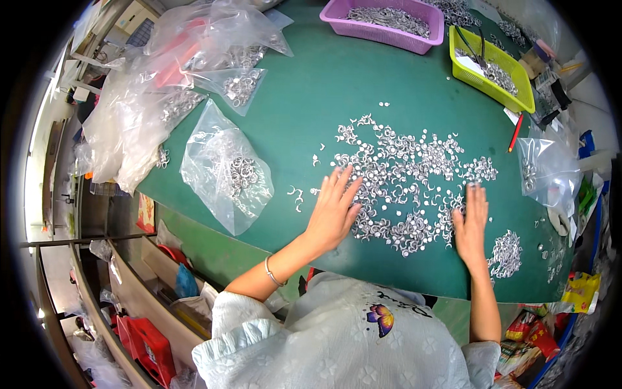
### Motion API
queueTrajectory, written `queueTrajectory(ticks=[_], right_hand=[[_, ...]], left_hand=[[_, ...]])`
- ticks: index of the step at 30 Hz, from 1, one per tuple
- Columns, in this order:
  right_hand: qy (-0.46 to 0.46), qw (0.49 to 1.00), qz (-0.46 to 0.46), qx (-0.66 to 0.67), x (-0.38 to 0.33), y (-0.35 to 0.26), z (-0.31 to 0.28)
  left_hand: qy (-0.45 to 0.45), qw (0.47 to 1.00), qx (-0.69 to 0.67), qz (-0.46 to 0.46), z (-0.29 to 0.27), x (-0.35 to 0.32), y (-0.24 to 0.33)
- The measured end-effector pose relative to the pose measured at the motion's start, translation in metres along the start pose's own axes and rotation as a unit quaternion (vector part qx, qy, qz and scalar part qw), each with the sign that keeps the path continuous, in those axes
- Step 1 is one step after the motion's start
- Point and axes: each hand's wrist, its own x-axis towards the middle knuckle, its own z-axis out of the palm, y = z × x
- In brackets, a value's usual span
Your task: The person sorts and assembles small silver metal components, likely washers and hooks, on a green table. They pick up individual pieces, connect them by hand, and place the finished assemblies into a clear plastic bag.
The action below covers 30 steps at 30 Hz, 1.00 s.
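Lying flat with the fingers stretched and a little apart, the left hand (334, 211) is resting on the left edge of a wide scatter of small silver metal rings (408, 175), which is spreading over the middle of the green table (324, 91). The right hand (472, 223) is also lying open, palm down, with its fingers close together, and it is touching the right part of the same scatter; neither hand is gripping anything. A thin bracelet (273, 273) is sitting on the left wrist. Just to the right of the right hand, a smaller heap of rings (506, 254) is lying apart from the big scatter. To the left of the left hand, a clear plastic bag with rings (227, 172) is lying on the table, and more clear bags (162, 84) are piling up behind it. At the far edge, a purple basket (387, 26) and a yellow-green basket (492, 71) are standing side by side, both holding metal parts. A red pen (516, 132) is lying near the yellow-green basket.
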Motion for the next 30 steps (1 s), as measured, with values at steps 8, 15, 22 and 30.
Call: queueTrajectory(ticks=[8, 15, 22, 30], right_hand=[[0.127, 0.986, 0.085, 0.073, 0.048, 0.053, -0.018], [0.009, 0.995, -0.050, 0.081, 0.062, 0.017, 0.007], [-0.030, 0.972, -0.075, 0.218, 0.097, -0.006, -0.018], [-0.136, 0.955, -0.185, 0.185, 0.115, -0.021, 0.002]], left_hand=[[0.095, 0.975, 0.106, -0.170, -0.010, -0.033, -0.021], [0.018, 0.998, 0.020, -0.058, 0.005, 0.013, -0.006], [0.154, 0.983, -0.066, -0.069, 0.000, 0.066, -0.036], [-0.061, 0.992, -0.072, 0.080, 0.014, 0.111, -0.031]])
